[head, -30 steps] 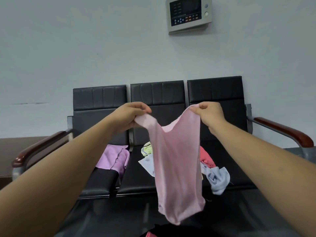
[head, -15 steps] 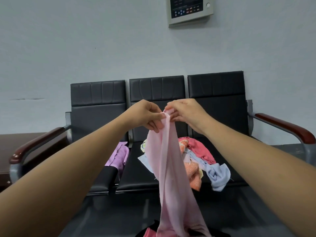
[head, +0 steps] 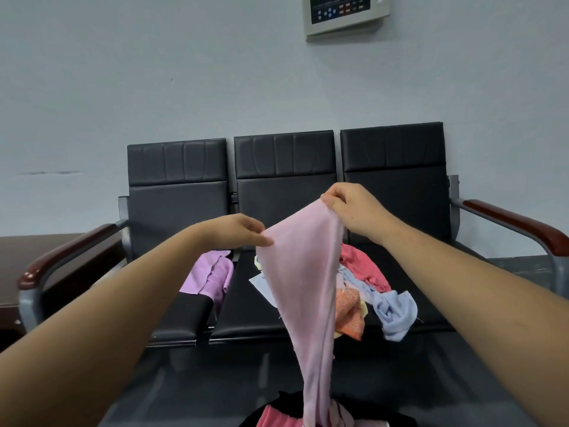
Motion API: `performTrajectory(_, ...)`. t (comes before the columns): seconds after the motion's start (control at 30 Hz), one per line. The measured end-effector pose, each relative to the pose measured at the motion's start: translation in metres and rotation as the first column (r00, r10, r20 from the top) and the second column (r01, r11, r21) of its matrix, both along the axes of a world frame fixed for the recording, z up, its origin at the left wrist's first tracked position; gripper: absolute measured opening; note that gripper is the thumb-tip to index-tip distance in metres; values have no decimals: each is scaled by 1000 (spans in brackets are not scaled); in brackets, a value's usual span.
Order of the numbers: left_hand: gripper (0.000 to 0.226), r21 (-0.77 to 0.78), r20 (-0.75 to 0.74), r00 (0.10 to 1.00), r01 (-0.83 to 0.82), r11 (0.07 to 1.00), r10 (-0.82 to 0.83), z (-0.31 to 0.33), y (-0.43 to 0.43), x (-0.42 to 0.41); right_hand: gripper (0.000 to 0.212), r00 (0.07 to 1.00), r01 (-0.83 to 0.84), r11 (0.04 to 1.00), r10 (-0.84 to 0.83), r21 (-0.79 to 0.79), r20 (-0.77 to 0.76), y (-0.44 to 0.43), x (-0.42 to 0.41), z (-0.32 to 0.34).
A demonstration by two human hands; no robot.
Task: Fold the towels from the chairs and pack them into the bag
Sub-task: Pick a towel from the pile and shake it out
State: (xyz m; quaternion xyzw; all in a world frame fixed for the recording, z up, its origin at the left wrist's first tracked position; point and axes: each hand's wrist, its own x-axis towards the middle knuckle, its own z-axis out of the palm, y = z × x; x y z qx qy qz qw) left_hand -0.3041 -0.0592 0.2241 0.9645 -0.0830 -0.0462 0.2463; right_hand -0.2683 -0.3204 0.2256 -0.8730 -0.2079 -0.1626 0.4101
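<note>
No text can be read; the wall panel (head: 347, 12) has coloured buttons and small print, too blurred to make out.

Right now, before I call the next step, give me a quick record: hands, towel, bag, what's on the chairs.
left hand: pinches left edge of pale pink towel
right hand: pinches its top corner, higher up
towel: hangs between the hands, lower end at the bag's mouth
bag: dark, open, pink cloth inside
chairs: purple towel on left seat; red towel, orange towel, light blue towel piled further right
</note>
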Motion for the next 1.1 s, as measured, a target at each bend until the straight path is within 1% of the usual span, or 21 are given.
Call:
performTrajectory(0.1, 24, -14, 75, 997, 21, 1000, -20, -9, 3, 1, 21, 998, 28, 997, -32, -71, -49, -12, 8, -20)
performTrajectory(0.17, 20, 45, 198, 980, -23, 999, 14, -14, 1, 3, 16, 998, 22, 996, -28, -92, -61, -19, 11, -32)
performTrajectory(0.23, 18, 28, 311, 948, -79, 997, 66, -17, -2, 7, 15, 998, 14, 996, -20, -86, -67, -23, 13, -37)
performTrajectory(0.3, 18, -119, 366, 923, -80, 990, 119, -14, -5, 9, 19, 999, 22, 999, -23, -42, -28, -23, 16, -33)
performTrajectory(0.33, 18, -257, 374, 915, -53, 965, 150, -10, -7, 9, 25, 999, 40, 999, -40, 35, -3, -21, 18, -26)
performTrajectory(0.37, 15, -448, 365, 915, 11, 894, 172, -4, -8, 8, 27, 998, 62, 985, -62, 158, -3, -20, 19, -16)
performTrajectory(0.4, 11, -628, 338, 924, 80, 774, 179, 4, -10, 6, 26, 998, 62, 947, -57, 314, -24, -19, 21, -6)
performTrajectory(0.43, 8, -719, 336, 927, 138, 681, 166, 11, -10, 5, 21, 998, 56, 897, -32, 440, -61, -20, 21, 6)
performTrajectory(0.47, 8, -708, 362, 918, 157, 689, 163, 17, -9, 6, 16, 995, 47, 860, 5, 508, -100, -22, 23, 14)
performTrajectory(0.5, 9, -552, 408, 896, 91, 829, 173, 22, -9, 7, 14, 991, 47, 876, 18, 480, -129, -24, 24, 20)
performTrajectory(0.53, 10, -313, 458, 873, -19, 950, 169, 23, -9, 9, 14, 988, 59, 927, -2, 371, -152, -24, 25, 22)
performTrajectory(0.57, 10, -149, 503, 846, -118, 982, 178, 22, -10, 12, 15, 987, 79, 971, -44, 225, -156, -23, 26, 20)
performTrajectory(0.6, 9, -114, 507, 840, -155, 981, 192, 21, -11, 12, 16, 989, 95, 989, -81, 113, -125, -20, 24, 15)
performTrajectory(0.67, 9, -229, 465, 859, -116, 967, 213, 16, -18, 13, 18, 996, 61, 995, -57, 79, -63, -13, 21, 7)
performTrajectory(0.73, 12, -408, 395, 892, -43, 912, 219, 11, -25, 11, 18, 992, -74, 982, 91, 174, -92, -4, 16, 1)
performTrajectory(0.8, 14, -586, 324, 922, 17, 810, 214, 9, -32, 10, 18, 948, -210, 937, 265, 280, -176, 6, 9, -3)
performTrajectory(0.83, 15, -621, 315, 925, 31, 783, 214, 9, -35, 9, 17, 919, -256, 917, 328, 305, -217, 12, 6, -7)
performTrajectory(0.9, 14, -600, 323, 930, 58, 798, 176, 9, -39, 10, 16, 866, -312, 897, 404, 313, -295, 23, 6, -16)
performTrajectory(1.0, 13, -551, 310, 941, 59, 832, 138, 2, -38, 15, 21, 851, -297, 908, 391, 295, -349, 35, 10, -26)
performTrajectory(1.03, 12, -583, 295, 943, 51, 811, 152, 0, -37, 16, 24, 862, -269, 911, 373, 313, -344, 38, 12, -26)
performTrajectory(1.1, 11, -723, 238, 956, 56, 688, 172, -6, -35, 13, 26, 874, -211, 887, 359, 411, -327, 42, 15, -24)
